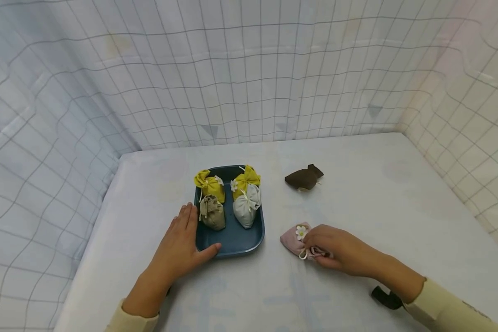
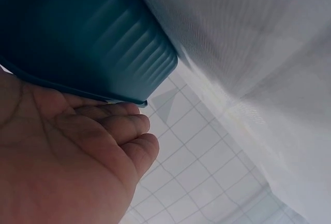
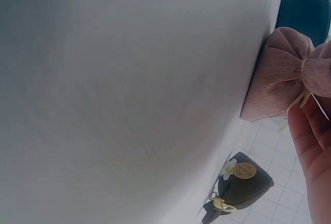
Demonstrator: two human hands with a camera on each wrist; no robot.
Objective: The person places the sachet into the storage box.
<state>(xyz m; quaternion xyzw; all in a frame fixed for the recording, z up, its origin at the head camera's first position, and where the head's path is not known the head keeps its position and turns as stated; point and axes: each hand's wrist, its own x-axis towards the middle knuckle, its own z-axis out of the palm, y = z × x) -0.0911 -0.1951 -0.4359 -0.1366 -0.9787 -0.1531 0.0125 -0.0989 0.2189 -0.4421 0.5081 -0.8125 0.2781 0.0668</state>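
Note:
My right hand point(image 1: 343, 249) pinches the gathered neck of a pink drawstring pouch point(image 1: 291, 240) that has a white flower on it. In the right wrist view the pouch point(image 3: 276, 79) sits at the white surface, fingers at its tied cord. My left hand point(image 1: 182, 246) lies with straight fingers along the left rim of a blue tray point(image 1: 232, 240), thumb over its near edge. In the left wrist view the fingers touch the tray's rim point(image 2: 77, 90). Inside the tray are two yellow pouches point(image 1: 214, 188), a brown-olive pouch point(image 1: 212, 213) and a light grey pouch point(image 1: 245, 210).
A dark brown pouch point(image 1: 303, 179) lies on the white-covered table point(image 1: 357, 184), right of the tray and beyond the pink one. Its tag and flower show in the right wrist view. White grid-patterned curtains point(image 1: 249, 83) hang at the back and both sides.

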